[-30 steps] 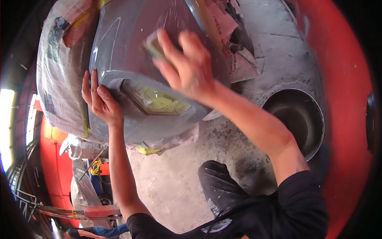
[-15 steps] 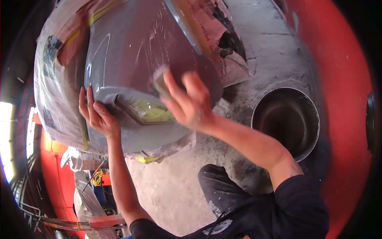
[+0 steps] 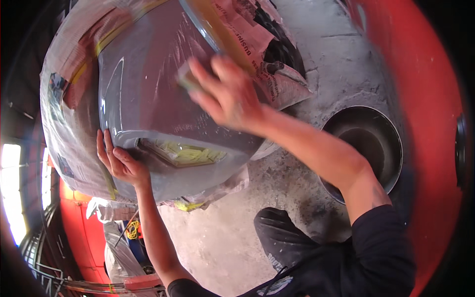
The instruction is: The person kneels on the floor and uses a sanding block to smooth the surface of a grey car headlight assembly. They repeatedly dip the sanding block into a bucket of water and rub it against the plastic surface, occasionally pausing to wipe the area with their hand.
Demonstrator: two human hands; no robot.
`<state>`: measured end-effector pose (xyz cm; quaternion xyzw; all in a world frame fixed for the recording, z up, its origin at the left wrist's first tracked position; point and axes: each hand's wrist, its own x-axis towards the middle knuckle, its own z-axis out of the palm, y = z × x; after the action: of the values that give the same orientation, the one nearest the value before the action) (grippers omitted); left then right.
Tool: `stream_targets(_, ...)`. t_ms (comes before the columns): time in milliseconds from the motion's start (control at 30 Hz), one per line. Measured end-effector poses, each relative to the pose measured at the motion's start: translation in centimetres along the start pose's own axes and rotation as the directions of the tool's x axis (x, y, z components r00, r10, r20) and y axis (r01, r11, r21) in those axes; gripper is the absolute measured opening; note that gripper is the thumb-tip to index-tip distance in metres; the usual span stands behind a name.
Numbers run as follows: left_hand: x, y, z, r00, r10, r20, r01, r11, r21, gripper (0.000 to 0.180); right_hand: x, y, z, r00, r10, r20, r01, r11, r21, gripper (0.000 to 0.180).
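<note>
A grey-primed car body panel (image 3: 148,84), curved and wet with streaks, fills the upper middle. My right hand (image 3: 230,94), blurred by motion, presses a small greenish-grey sanding pad (image 3: 187,78) against the panel's upper right part. The fingers partly cover the pad. My left hand (image 3: 121,161) lies on the panel's lower left edge, fingers stretched out, holding nothing. Just right of it is a lamp-shaped opening (image 3: 185,152), filled with yellow-green masking material.
Masking paper and yellow tape (image 3: 71,123) cover the car left of the panel; printed paper (image 3: 242,29) covers it at the upper right. On the concrete floor stands a round dark basin (image 3: 366,143). A red car body (image 3: 420,148) runs along the right side.
My right hand has moved up and slightly left over the panel with the sanding pad. My left hand stays on the panel edge, while the whole view has shifted a little.
</note>
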<state>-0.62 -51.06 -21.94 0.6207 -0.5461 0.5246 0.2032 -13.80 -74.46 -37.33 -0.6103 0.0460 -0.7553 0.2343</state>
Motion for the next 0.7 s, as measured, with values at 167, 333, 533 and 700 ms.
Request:
stream_targets(167, -0.2, 0.2, -0.1, 0.999, 0.034, 0.032, -0.036, 0.998, 0.047, 0.051, 1.4, 0.7, 0.9, 0.990, 0.122, -0.070, -0.128, 0.988, -0.086, 0.054)
stream_targets(333, 0.2, 0.0, -0.2, 0.999, 0.037, 0.003, -0.037, 0.999, 0.024, 0.051, -1.1, -0.4, -0.7, 0.994, 0.101, 0.040, -0.100, 0.994, -0.036, 0.055)
stream_targets(533, 0.2, -0.3, -0.4, 0.997, 0.060, 0.041, -0.063, 0.995, 0.078, 0.054, 2.1, 1.4, 1.0, 0.981, 0.176, -0.084, -0.183, 0.979, -0.087, 0.059)
stream_targets(700, 0.1, 0.3, 0.2, 0.998, 0.059, 0.020, -0.060, 0.996, 0.065, 0.058, -1.0, 2.1, -0.6, 0.983, 0.184, -0.022, -0.184, 0.982, -0.047, 0.051)
